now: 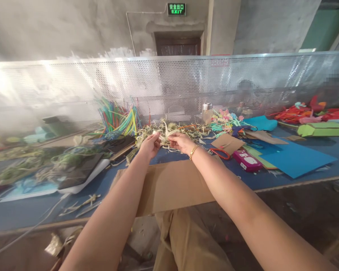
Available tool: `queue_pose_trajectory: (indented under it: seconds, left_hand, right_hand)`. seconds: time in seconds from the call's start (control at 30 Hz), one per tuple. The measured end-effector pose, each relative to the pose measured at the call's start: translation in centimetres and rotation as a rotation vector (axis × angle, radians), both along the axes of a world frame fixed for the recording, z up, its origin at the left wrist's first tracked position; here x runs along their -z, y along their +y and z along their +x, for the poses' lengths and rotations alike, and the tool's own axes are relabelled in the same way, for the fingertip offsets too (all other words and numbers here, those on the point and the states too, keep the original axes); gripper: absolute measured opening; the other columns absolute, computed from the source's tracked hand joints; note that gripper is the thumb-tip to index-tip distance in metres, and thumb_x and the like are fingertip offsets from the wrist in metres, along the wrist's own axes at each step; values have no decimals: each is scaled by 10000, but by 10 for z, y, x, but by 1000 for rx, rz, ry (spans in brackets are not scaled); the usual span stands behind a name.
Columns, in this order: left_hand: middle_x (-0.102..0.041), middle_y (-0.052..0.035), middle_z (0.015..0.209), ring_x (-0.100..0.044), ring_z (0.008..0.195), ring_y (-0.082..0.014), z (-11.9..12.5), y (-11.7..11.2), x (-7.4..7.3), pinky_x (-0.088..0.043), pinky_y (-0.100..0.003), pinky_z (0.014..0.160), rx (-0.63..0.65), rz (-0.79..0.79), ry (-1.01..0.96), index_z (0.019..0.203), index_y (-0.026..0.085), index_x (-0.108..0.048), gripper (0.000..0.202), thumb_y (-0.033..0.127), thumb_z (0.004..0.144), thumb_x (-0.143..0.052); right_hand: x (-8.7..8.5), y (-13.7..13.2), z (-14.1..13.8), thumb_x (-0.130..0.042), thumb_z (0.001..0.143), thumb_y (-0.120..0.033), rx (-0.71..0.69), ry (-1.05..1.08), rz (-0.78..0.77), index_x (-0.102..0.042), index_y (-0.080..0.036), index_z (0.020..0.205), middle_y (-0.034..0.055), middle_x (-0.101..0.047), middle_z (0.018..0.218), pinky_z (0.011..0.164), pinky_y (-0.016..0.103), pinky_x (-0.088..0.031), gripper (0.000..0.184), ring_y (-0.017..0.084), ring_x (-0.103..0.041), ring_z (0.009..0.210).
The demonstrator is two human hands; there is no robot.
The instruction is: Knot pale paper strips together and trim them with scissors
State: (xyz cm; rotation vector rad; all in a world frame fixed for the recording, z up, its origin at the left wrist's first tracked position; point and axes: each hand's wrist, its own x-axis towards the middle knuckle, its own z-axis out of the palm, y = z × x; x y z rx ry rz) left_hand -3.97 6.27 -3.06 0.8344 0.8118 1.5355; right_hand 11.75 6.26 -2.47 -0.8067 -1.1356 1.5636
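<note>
Both arms reach forward over the table to a heap of pale green, dried-looking strips. My left hand is closed in a pinch, with a small whitish bit showing at its fingertips. Just to its right, my right hand pinches at a pale strip that sticks up between the two hands. Blur hides whether both hands grip the same strip. A gold bracelet circles the right wrist. Under the forearms, a brown cardboard sheet lies over the table's front edge.
Colourful thin sticks stand behind the left hand. A dark tablet-like slab lies left. Red-handled scissors, a magenta box-like device and blue card are right. A lidded jar stands before the perforated metal divider.
</note>
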Motion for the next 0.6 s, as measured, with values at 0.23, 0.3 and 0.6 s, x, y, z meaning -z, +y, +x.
queue_pose_trajectory:
  seconds: [0.23, 0.3, 0.6]
  left_hand:
    - [-521, 54, 580, -513, 456, -4, -1, 2, -2, -373, -61, 386, 22, -33, -91, 765, 147, -608, 97, 139, 775, -704]
    - [-527, 51, 581, -517, 457, -7, -1, 2, -2, -370, -62, 378, 24, -36, -105, 754, 147, -604, 107, 134, 771, -708]
    - [-543, 36, 582, -520, 455, -13, 0, 0, -2, -390, -67, 394, 29, -25, -115, 743, 131, -608, 92, 138, 802, -678]
  right_hand:
    - [2, 0, 1, -666, 781, -113, -41, -72, 41, -604, -159, 752, -18, -640, 656, 628, 213, -513, 83, 75, -597, 592]
    - [3, 1, 0, -682, 769, -142, -10, -125, 80, -613, -166, 740, -27, -637, 676, 632, 201, -490, 78, 69, -590, 616]
    - [10, 8, -2, -743, 675, -163, -22, -191, 161, -625, -167, 692, -49, -610, 647, 656, 191, -435, 119, 66, -548, 631]
